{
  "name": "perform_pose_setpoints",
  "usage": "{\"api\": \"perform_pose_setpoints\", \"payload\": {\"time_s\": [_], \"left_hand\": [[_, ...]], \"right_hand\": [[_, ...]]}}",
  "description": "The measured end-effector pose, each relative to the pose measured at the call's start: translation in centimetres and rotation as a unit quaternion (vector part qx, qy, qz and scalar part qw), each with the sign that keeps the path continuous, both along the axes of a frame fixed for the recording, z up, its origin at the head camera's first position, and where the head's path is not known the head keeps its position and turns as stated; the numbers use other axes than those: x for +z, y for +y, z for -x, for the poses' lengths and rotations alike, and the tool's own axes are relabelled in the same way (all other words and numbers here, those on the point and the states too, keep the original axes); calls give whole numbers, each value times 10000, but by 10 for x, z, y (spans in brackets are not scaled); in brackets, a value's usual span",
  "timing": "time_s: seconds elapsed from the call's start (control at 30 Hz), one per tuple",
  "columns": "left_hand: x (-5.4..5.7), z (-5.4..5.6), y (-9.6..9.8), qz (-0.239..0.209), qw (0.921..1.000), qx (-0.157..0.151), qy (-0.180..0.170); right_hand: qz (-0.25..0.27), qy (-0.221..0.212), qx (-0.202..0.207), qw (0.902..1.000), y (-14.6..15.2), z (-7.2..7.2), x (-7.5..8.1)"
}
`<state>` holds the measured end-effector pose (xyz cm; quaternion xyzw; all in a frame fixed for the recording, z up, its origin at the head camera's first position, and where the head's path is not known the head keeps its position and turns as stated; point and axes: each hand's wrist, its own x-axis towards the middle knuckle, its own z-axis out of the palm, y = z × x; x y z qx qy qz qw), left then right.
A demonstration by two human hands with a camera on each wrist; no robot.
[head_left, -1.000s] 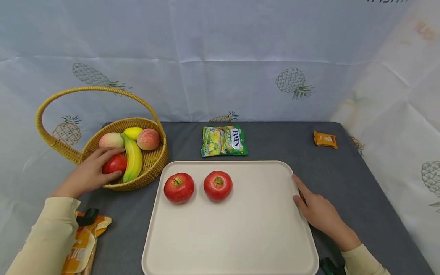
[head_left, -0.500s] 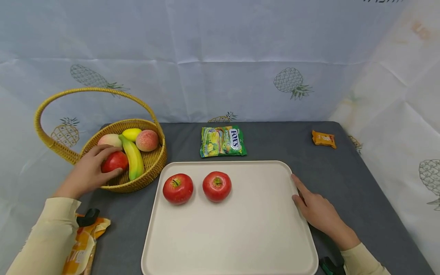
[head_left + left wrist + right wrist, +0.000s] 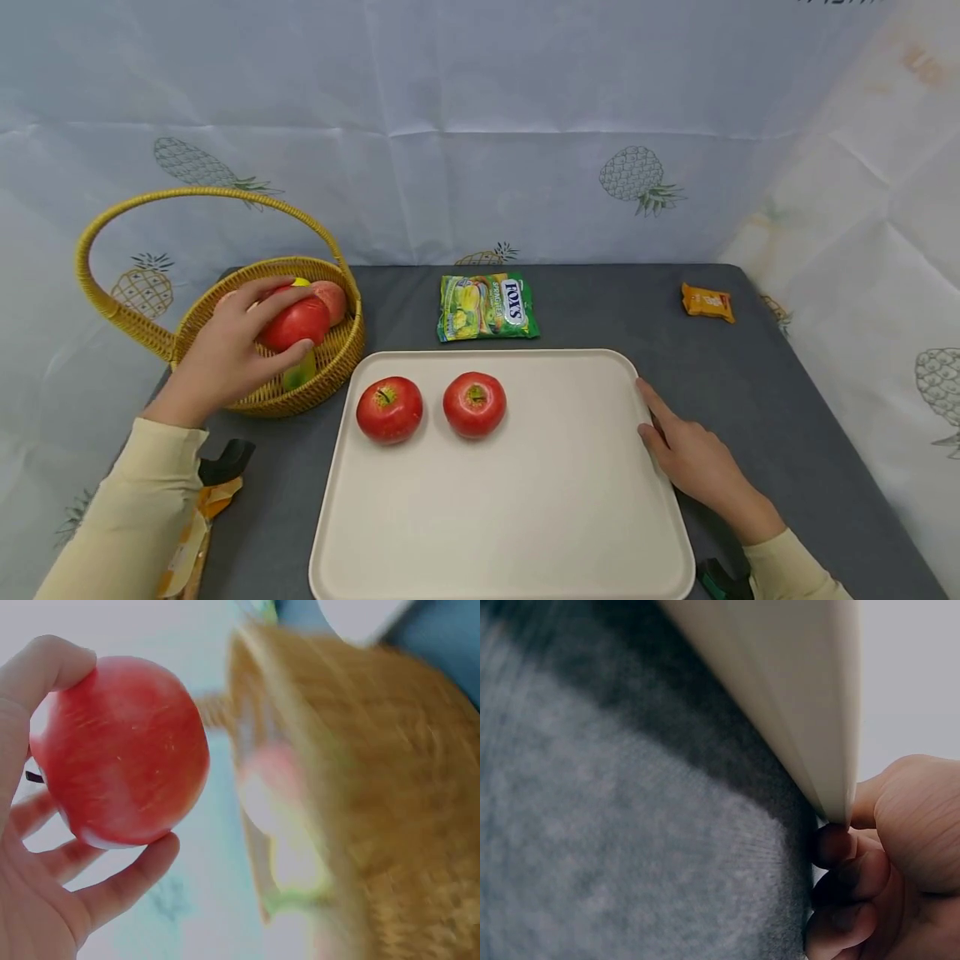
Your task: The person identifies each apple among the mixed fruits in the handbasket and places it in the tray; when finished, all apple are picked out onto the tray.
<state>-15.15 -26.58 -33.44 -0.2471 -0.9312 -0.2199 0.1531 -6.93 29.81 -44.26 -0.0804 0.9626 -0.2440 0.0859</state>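
A red apple [image 3: 298, 323] is in my left hand [image 3: 225, 354], raised above the fruit in the wicker basket [image 3: 341, 371]. In the left wrist view, thumb and fingers curl round the apple [image 3: 124, 754], its stem turned toward the palm. Behind it in the basket are a peach [image 3: 332, 302], a mostly hidden yellow fruit [image 3: 302, 282] and part of a banana [image 3: 300, 372]. Two more red apples [image 3: 390, 409] sit on the beige tray [image 3: 517, 517]. My right hand [image 3: 701, 462] pinches the tray's right edge, as the right wrist view shows.
A green candy bag [image 3: 487, 307] lies behind the tray on the dark grey table [image 3: 600, 308]. A small orange packet [image 3: 707, 303] is at the back right. An orange package [image 3: 187, 554] lies beneath my left forearm. The basket's tall handle [image 3: 202, 192] arches over its back.
My left hand has lifted the red apple out from among the fruit, up and to the right. The right hand and the tray stay where they were.
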Motion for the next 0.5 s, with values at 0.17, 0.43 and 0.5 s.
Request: {"api": "perform_pose_setpoints", "payload": {"time_s": [0.17,0.43,0.5], "left_hand": [[14,1,38,-205,9968,-741,199],[26,7,98,-217,9831,-1791,326],[28,7,112,-206,9787,-2022,286]], "right_hand": [[-2,19,18,10000,0,0,0],[-11,53,43,10000,0,0,0],[-20,67,45,10000,0,1,0]]}}
